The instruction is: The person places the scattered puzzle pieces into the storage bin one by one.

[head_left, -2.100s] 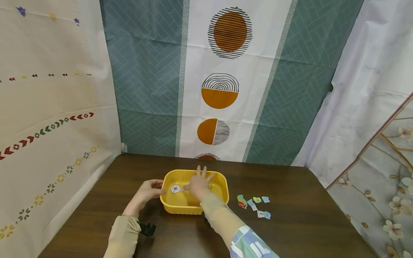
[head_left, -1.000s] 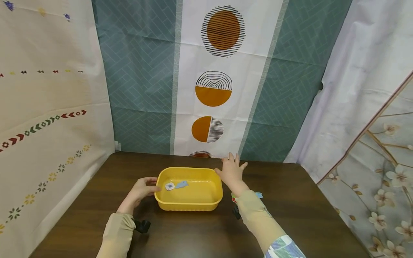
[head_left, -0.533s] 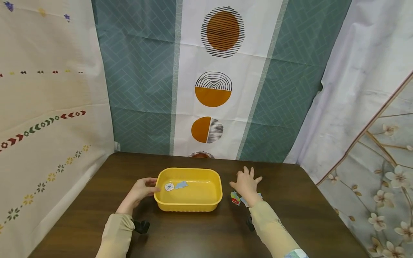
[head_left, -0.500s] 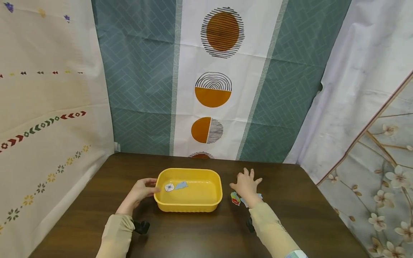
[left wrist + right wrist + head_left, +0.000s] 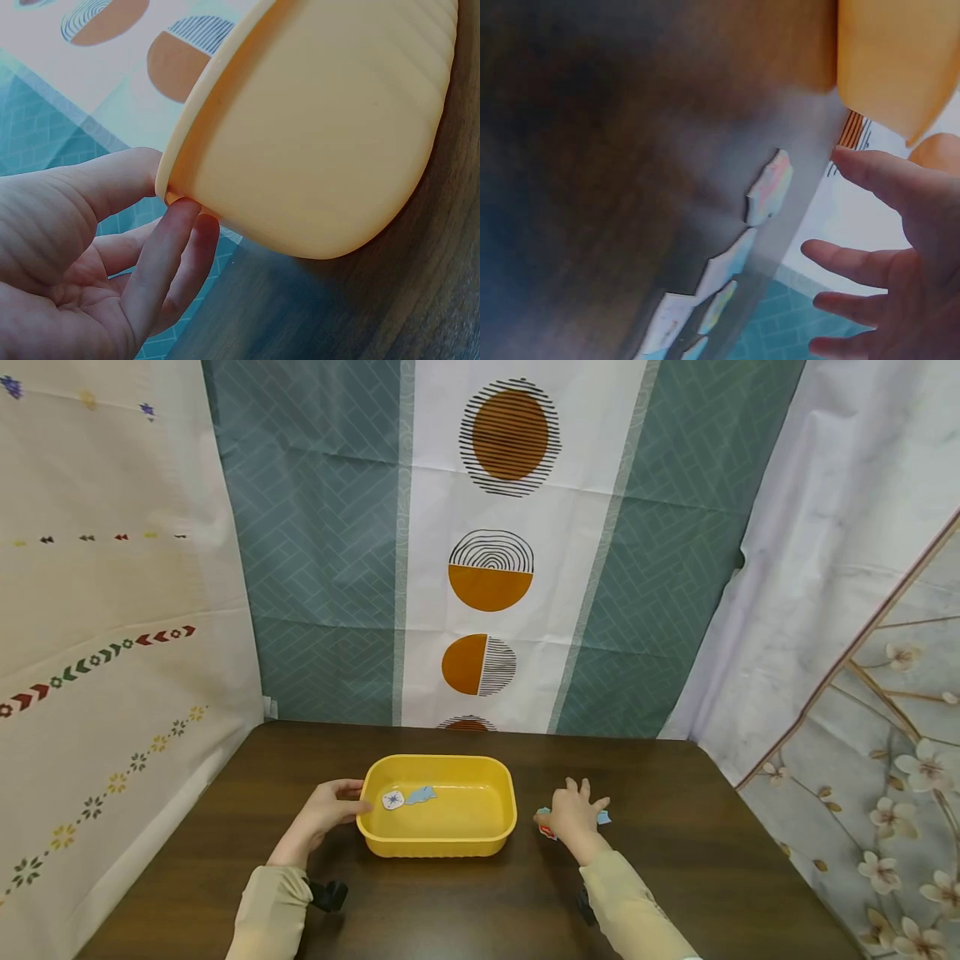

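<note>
A yellow plastic tub [image 5: 438, 845] stands on the table. My left hand [image 5: 324, 812] pinches its left rim, thumb on top and fingers beneath in the left wrist view. Inside the tub lie a white flat piece with a compass star [image 5: 392, 800] and a light-blue irregular piece [image 5: 422, 794]. To the tub's right, my right hand [image 5: 573, 812] hovers with spread fingers over several thin cut-out pieces. Its fingers hold nothing in the right wrist view. A red, yellow and green piece [image 5: 771, 187] lies nearest the tub; a white-and-blue piece [image 5: 726, 264] is beside it.
The dark wooden table [image 5: 427, 910] ends at a patterned cloth backdrop [image 5: 322, 543]. White cloths hang at the left and right sides. A black wrist camera [image 5: 328, 896] sits under the left forearm.
My right hand has left the tub, moved right and lowered over the loose pieces. The light-blue piece it partly covered in the tub now shows fully. My left hand stays on the rim.
</note>
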`<state>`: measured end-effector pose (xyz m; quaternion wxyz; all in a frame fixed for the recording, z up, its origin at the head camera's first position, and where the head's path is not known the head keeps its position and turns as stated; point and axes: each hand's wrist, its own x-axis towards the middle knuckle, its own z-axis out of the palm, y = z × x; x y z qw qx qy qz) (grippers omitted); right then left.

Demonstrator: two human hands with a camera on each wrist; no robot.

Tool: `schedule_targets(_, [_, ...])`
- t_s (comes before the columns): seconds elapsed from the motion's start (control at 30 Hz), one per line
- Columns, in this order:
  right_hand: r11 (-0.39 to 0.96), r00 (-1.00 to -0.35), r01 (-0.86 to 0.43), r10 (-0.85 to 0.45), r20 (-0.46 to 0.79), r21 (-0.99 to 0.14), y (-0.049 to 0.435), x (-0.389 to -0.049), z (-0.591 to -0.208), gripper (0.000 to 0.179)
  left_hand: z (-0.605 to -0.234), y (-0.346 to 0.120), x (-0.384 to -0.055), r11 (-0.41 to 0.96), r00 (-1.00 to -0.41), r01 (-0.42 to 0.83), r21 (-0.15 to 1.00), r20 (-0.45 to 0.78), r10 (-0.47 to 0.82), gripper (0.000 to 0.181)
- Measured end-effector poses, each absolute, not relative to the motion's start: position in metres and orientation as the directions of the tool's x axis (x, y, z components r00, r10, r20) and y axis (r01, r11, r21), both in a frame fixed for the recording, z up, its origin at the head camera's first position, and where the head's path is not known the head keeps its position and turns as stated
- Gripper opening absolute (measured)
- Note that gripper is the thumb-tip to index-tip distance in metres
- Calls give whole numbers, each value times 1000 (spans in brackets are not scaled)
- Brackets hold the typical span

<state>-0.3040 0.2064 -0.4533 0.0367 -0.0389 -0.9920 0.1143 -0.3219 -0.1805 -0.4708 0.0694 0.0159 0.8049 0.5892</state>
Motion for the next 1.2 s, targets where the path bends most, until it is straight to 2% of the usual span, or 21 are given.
schedule_targets(0.43, [976,-997,49,61,51,-210,206,-297,-468,34,-472,-184,-322,312,-990,-72,947,-106,92,60])
schedule_targets(0.67, [978,-996,60,72,54,-199,205,-297,-468,30,-470,-186,-320,313,-989,-32,949,-75,126,62])
schedule_targets(0.97, [983,-995,72,82,52,-171,205,-299,-472,30,-472,-183,-323,323,-990,-65,944,-102,99,59])
schedule_targets(1.2, [977,-996,56,70,61,-206,207,-299,-467,24,-470,-181,-322,326,-989,-65,943,-104,102,59])
